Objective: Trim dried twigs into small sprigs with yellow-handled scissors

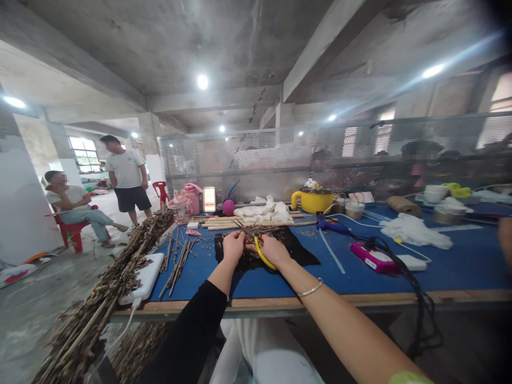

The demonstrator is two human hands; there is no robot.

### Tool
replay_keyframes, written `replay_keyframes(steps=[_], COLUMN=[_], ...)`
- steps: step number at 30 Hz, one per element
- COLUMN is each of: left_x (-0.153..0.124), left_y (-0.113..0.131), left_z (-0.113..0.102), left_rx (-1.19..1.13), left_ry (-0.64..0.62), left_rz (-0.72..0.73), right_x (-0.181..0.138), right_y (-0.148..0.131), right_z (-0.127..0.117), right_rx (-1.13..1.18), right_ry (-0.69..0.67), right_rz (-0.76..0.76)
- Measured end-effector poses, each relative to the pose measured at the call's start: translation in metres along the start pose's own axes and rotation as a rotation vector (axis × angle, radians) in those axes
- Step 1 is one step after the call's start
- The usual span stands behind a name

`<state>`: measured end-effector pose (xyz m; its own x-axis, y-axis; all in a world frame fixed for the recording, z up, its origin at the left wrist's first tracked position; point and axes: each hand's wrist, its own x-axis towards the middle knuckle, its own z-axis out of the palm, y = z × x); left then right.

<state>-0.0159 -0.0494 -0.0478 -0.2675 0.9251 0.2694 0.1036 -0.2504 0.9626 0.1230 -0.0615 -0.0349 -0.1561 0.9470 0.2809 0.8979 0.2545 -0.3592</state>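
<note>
My right hand (273, 248) is closed round yellow-handled scissors (262, 252), whose blades reach up and left toward a thin dry twig (245, 229). My left hand (233, 245) is closed in a pinch on that twig, just left of the scissors. Both hands hover over a black cloth (298, 250) strewn with small dark twig pieces, lying on the blue table top (460, 266). A silver bangle (310, 290) sits on my right wrist; my left arm wears a black sleeve.
A big bundle of dry stalks (116, 277) leans over the table's left end beside a white power bank (146, 277). A blue glue gun (332, 225), a pink device (370, 257) with black cable, a yellow pot (316, 200), white cloths and wooden sticks lie behind. Two people are at far left.
</note>
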Motion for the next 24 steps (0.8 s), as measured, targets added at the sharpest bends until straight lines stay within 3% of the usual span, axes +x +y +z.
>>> replay_keyframes(steps=[10, 16, 24], left_x=[-0.005, 0.000, -0.005], left_y=[0.014, 0.018, 0.031], left_z=[0.000, -0.008, -0.014], left_rx=[-0.388, -0.640, -0.746], left_ry=[-0.063, -0.195, -0.289], left_rz=[-0.265, -0.471, -0.541], right_x=[0.001, 0.004, 0.009], right_y=[0.002, 0.007, 0.010], right_z=[0.000, 0.000, 0.004], right_rx=[0.020, 0.085, 0.169], right_ry=[-0.007, -0.021, 0.035], right_rz=[-0.005, -0.040, -0.088])
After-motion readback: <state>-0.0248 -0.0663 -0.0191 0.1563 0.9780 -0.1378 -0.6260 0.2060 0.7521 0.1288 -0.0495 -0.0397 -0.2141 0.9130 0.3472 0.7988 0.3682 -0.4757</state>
